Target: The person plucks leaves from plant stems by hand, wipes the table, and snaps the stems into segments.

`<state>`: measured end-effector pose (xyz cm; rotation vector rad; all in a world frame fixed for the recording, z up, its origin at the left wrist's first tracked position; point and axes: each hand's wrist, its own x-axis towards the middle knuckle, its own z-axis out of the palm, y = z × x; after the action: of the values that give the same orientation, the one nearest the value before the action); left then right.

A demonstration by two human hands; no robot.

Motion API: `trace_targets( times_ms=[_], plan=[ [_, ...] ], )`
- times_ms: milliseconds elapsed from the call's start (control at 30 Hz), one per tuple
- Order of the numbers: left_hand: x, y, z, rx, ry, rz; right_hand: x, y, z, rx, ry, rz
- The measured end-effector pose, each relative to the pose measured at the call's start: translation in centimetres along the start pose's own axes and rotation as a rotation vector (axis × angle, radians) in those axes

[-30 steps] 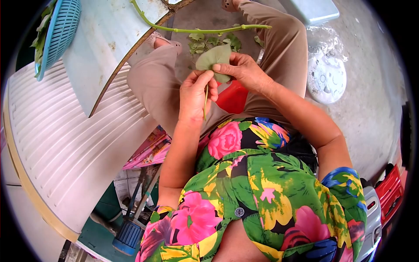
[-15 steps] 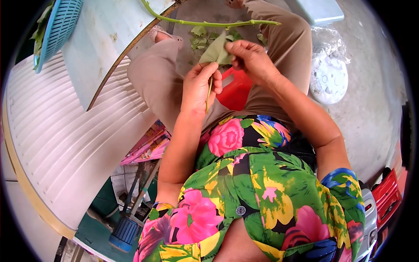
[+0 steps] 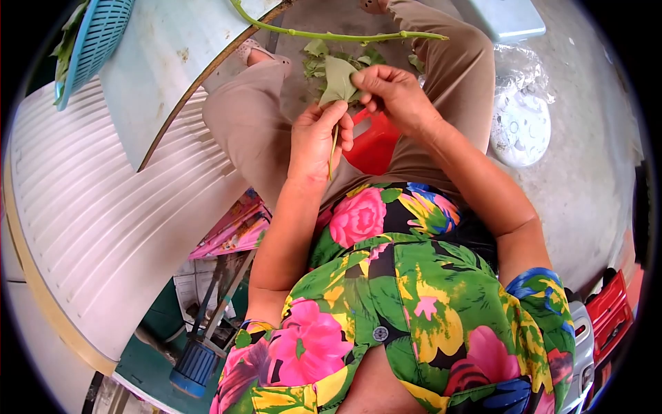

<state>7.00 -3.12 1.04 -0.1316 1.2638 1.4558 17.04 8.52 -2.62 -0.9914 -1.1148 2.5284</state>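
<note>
Leaf (image 3: 338, 74) stood just above the centre of the frame, long axis near vertical, its stalk (image 3: 334, 153) running downward. Left hand (image 3: 319, 141) lay below, thumb and fingers pinched shut at the leaf's base. Right hand (image 3: 398, 98) lay to the right, fingers curled, thumb against the leaf's right edge; whether it gripped there, I could not tell.

The left-hand grip (image 3: 318, 143) pinches a green leaf (image 3: 338, 79) where its stalk (image 3: 334, 153) begins; the right-hand grip (image 3: 398, 100) meets its edge. A long green stem (image 3: 345, 37) juts beyond the surface's rim (image 3: 205, 77).
</note>
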Motion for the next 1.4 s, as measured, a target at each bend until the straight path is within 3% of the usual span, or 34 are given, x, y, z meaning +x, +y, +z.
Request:
trace_targets(
  times_ms=[100,200,300,367,500,567,733,900,1000,1133,1167,1300,1333,1400],
  plan=[
    [0.0,-0.2,-0.1,-0.018,0.01,0.014,1.4,-1.1,-1.5,0.242,0.18,-0.112],
    [0.2,-0.3,-0.1,-0.015,0.032,0.003,0.6,-2.4,-2.1,0.184,0.234,-0.175],
    [0.6,-0.7,-0.2,0.005,0.035,0.001,-0.7,-2.7,-0.3,-0.244,0.2,-0.53],
    [0.7,-0.7,-0.2,0.023,0.022,0.004,-0.7,-3.0,-0.6,-0.914,0.027,-1.03],
    [0.6,-0.3,-0.5,0.047,-0.017,-0.006,-0.9,-1.7,0.1,-1.067,-0.192,-0.887],
    [0.4,0.0,-0.6,0.035,-0.036,-0.013,-0.6,-1.5,-0.4,-1.02,-0.201,-0.857],
    [-0.2,0.9,-0.8,0.117,-0.077,-0.066,-0.9,-2.1,-0.9,-1.069,-0.157,-0.841],
    [-0.2,1.3,-1.4,0.466,-0.029,0.048,-1.1,-2.3,-0.9,-1.111,-0.108,-0.85],
    [-0.1,1.4,-1.5,0.512,-0.042,0.068,-1.0,-1.8,-0.5,-1.144,0.0,-0.878],
    [0.1,1.4,-1.1,0.408,-0.053,0.115,0.7,-1.3,-1.9,-0.196,0.265,-0.299],
    [0.3,1.6,-1.5,0.254,-0.059,0.071,0.5,-2.5,-2.3,0.001,0.336,-0.129],
    [1.8,1.9,-2.5,-0.163,-0.122,-0.098,-1.0,-2.8,-2.0,-0.058,0.17,0.007],
    [2.4,1.8,-3.0,-0.238,-0.225,-0.114,-1.4,-2.8,-2.1,-0.107,0.108,0.027],
    [3.0,1.6,-3.1,-0.254,-0.206,-0.117,-1.9,-2.7,-1.6,-0.137,0.045,0.022]
  ],
)
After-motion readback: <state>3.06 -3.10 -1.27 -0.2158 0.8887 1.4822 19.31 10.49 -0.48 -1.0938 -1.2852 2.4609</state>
